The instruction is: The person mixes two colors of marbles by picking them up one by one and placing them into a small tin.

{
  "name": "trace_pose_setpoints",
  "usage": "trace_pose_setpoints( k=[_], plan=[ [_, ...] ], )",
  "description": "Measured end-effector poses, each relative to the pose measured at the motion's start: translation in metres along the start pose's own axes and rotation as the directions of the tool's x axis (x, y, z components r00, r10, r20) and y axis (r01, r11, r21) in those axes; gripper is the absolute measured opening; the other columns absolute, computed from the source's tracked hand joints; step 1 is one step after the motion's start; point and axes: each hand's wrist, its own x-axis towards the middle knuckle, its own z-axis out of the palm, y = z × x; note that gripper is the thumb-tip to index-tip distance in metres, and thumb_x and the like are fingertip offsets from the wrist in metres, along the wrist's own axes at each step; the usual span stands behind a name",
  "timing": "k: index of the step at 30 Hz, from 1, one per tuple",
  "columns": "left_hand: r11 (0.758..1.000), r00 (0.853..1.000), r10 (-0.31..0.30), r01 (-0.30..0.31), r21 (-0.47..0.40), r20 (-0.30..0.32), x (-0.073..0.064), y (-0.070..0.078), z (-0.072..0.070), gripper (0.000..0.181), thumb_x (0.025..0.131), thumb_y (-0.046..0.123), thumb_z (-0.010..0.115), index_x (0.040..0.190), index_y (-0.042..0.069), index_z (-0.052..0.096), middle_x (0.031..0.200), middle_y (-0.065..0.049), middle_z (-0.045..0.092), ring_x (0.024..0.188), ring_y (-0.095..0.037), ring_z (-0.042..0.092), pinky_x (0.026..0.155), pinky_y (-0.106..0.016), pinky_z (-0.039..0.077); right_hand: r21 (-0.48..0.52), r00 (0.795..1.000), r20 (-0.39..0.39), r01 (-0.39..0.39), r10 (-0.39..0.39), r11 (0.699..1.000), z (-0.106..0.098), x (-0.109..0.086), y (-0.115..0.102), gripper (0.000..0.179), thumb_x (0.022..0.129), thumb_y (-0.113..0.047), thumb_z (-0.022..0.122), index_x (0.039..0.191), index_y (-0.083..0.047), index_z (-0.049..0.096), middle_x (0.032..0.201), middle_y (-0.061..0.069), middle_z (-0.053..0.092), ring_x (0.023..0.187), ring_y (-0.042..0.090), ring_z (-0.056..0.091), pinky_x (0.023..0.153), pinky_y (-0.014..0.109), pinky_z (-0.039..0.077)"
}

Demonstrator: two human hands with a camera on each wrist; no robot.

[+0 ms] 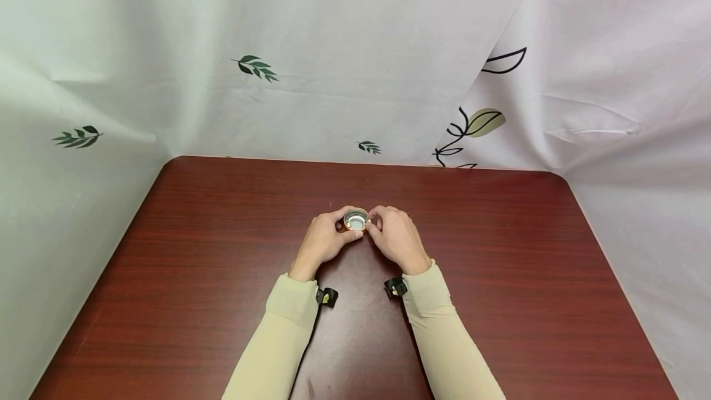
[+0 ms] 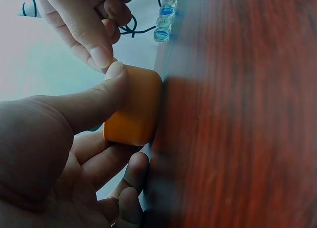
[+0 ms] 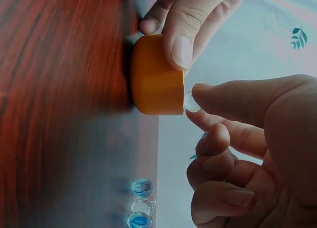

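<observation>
A small orange cup with a silvery inside [image 1: 356, 220] stands on the table, its mouth facing up. My left hand [image 1: 326, 234] holds it from the side, thumb on the near wall and fingers round the far wall; the left wrist view shows its smooth orange side [image 2: 138, 106]. Over the rim, my right hand [image 1: 395, 234] pinches a clear glass marble [image 3: 191, 102] between thumb and forefinger. The other right fingers are curled in. Several glass marbles, clear and blue-streaked [image 3: 142, 187], lie on the table beyond the right hand.
The reddish-brown wooden table [image 1: 222, 252] has rounded far corners. White cloth with leaf prints [image 1: 333, 104] hangs behind it and along both sides. Each sleeve cuff has a small black device [image 1: 328, 297] at the wrist.
</observation>
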Motion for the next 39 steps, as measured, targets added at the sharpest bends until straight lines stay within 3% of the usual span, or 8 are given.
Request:
trace_pose_setpoints(
  k=[39],
  plan=[
    [1.0, 1.0, 0.006, -0.006, 0.028, 0.003, 0.0013, 0.0004, 0.0004, 0.04, 0.087, 0.032, 0.082, 0.125, 0.03, 0.071, 0.088, -0.001, 0.067, 0.076, -0.018, 0.055, 0.07, -0.035, 0.042, 0.031, 0.998, -0.016, 0.064, -0.064, 0.997, 0.0074, 0.0014, 0.0029, 0.01, 0.093, -0.011, 0.072, 0.102, -0.006, 0.073, 0.074, -0.001, 0.056, 0.066, 0.013, 0.052, 0.063, 0.031, 0.045]
  ],
)
